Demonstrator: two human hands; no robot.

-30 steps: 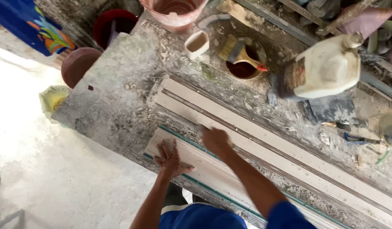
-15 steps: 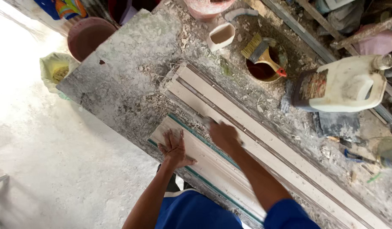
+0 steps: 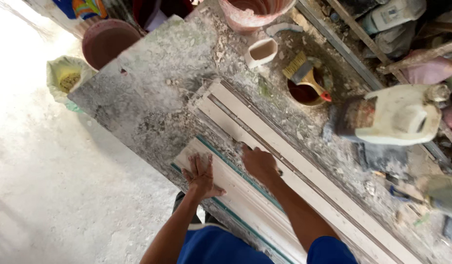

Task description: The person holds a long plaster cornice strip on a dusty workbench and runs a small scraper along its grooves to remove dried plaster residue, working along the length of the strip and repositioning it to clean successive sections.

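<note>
Two long pale moulding strips lie side by side on a dusty grey workbench (image 3: 152, 83). The near strip (image 3: 236, 186) has green edging and the far strip (image 3: 294, 161) runs diagonally to the lower right. My left hand (image 3: 201, 173) rests flat, fingers spread, on the near strip close to its end. My right hand (image 3: 258, 164) presses down with curled fingers at the seam between the two strips; whether it holds a small tool is hidden.
At the back stand a pink bucket (image 3: 255, 12), a small white cup (image 3: 260, 51), a brush (image 3: 304, 71) on a tin of dark liquid, and a white jerrycan (image 3: 397, 115). A brown bowl (image 3: 106, 41) and a yellow bag (image 3: 64, 78) sit left of the bench.
The view has shifted, so the bench and strips appear lower and further right. Both hands stay on the strips in much the same pose.
</note>
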